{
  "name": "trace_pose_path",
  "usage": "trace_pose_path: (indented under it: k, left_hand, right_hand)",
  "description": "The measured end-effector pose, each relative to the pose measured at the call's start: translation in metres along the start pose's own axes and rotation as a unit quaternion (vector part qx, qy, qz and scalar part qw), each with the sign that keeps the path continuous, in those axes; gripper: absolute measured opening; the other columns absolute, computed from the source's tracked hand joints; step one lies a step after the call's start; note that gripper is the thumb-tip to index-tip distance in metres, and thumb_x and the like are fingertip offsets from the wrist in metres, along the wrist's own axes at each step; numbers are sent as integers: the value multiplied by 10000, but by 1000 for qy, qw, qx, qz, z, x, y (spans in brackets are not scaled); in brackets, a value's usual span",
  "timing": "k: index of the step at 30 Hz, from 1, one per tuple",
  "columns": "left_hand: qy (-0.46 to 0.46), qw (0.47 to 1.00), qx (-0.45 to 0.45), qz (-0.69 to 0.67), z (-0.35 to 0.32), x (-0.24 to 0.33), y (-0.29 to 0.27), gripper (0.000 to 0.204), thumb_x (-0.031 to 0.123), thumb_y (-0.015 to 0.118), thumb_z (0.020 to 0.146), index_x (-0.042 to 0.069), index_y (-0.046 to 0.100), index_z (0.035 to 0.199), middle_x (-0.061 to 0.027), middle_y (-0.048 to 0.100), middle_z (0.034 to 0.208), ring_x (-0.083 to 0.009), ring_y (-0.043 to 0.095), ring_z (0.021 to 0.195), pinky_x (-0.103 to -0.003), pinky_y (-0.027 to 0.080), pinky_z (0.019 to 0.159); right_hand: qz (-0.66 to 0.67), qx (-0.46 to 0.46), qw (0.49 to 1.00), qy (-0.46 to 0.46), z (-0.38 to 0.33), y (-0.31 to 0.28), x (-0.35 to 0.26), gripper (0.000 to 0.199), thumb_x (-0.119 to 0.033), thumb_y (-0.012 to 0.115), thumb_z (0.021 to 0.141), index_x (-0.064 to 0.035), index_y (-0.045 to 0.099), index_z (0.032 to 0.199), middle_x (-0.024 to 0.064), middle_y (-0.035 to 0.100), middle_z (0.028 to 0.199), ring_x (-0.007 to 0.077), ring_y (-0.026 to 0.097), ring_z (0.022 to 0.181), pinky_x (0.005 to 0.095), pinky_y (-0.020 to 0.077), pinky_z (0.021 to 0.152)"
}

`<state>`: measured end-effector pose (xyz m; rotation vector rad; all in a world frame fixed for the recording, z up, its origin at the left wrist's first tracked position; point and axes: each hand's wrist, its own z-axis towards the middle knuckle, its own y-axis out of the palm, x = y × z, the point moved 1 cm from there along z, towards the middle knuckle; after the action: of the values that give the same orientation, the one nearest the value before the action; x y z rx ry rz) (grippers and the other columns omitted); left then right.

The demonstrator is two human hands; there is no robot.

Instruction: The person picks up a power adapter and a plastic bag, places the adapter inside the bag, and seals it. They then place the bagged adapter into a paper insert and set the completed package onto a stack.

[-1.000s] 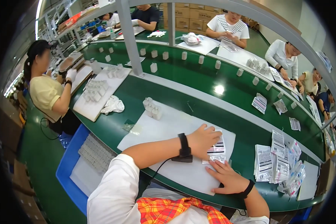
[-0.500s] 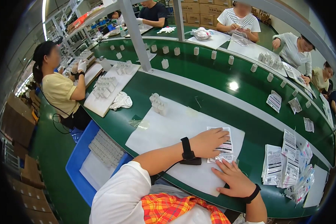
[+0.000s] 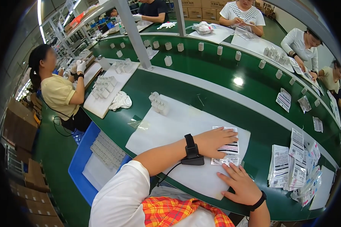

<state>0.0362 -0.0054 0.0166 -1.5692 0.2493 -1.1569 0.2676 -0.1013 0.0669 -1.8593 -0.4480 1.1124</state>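
- Green counter point(image 3: 223, 102), glossy enough to bounce a ceiling light, curving off with the lens.
- White mat point(image 3: 170, 132) sits on it, matte, rectangular, paper-like.
- Left hand point(image 3: 215, 140) lies flat on a clear printed packet point(image 3: 226, 150) at the mat's right end, fingers spread and pressing down, not gripping anything.
- Right hand point(image 3: 241, 183) is just below the packet on the mat's near edge, fingers loosely open, tips about touching the packet's lower edge, holding nothing.
- Versus 1 second ago: the left hand has slid a bit further over the packet, and the right has crept up closer to it. Looks to me like the packet is being flattened and squared, so the handling seems mid-step.
- Black wrist strap with a cord on the left forearm point(image 3: 191, 150).
- Right of the mat, a fanned pile of similar printed packets point(image 3: 293, 166), shiny film.
- 1 small cluster of white plastic plugs point(image 3: 158, 103) at the mat's far corner.
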Motion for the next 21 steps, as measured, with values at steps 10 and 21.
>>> trace_pose_path:
  k: [10,21]
  left_hand:
    - [-1,1000,-2,-5,-3,1,-1,747,266,622,778,64,378,1455,-191,331,1532,-354,276,1441,-515,218,1169]
    - [-3,1000,-2,-14,-1,2,-4,746,269,615,777,70,375,1454,-185,313,1544,-357,264,1446,-514,209,1172]
  right_hand:
    - [3,16,1000,-4,0,1,0,625,-328,682,835,-194,487,1413,157,353,1530,378,282,1432,544,235,1153]
    - [11,26,1000,-4,-2,3,4,607,-330,681,838,-201,499,1403,155,363,1524,374,287,1430,543,237,1152]
